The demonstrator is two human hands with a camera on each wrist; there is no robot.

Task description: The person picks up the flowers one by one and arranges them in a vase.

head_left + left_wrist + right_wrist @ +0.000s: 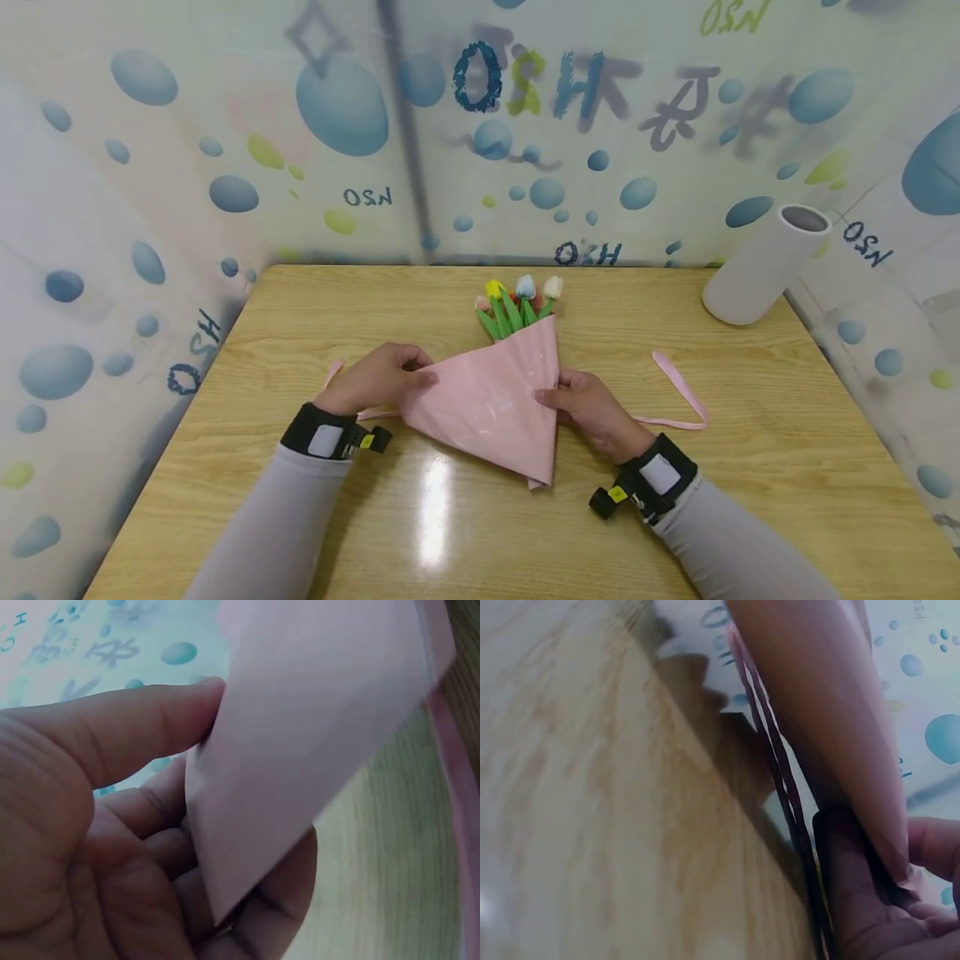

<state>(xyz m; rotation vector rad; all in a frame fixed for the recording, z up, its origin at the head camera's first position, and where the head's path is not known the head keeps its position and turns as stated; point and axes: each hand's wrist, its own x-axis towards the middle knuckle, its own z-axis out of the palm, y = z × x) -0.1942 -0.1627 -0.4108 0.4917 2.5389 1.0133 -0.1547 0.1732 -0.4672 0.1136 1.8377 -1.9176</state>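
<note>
Pink wrapping paper (480,408) is folded around a bunch of artificial tulips (517,304), whose yellow, blue, white and pinkish heads and green leaves stick out at its top. My left hand (382,377) pinches the paper's left corner between thumb and fingers; in the left wrist view that pointed corner (255,787) lies across the curled fingers. At the right edge, my right hand (592,408) grips the paper, thumb on the front and fingers behind. A pink ribbon (675,423) runs out from behind the paper on both sides. The stems are hidden inside the wrap.
A white cylindrical vase (761,271) stands at the table's back right corner. The wooden table (765,500) meets a wall covering (525,183) printed with blue drops along its back edge. Both wrists carry black straps with small cameras.
</note>
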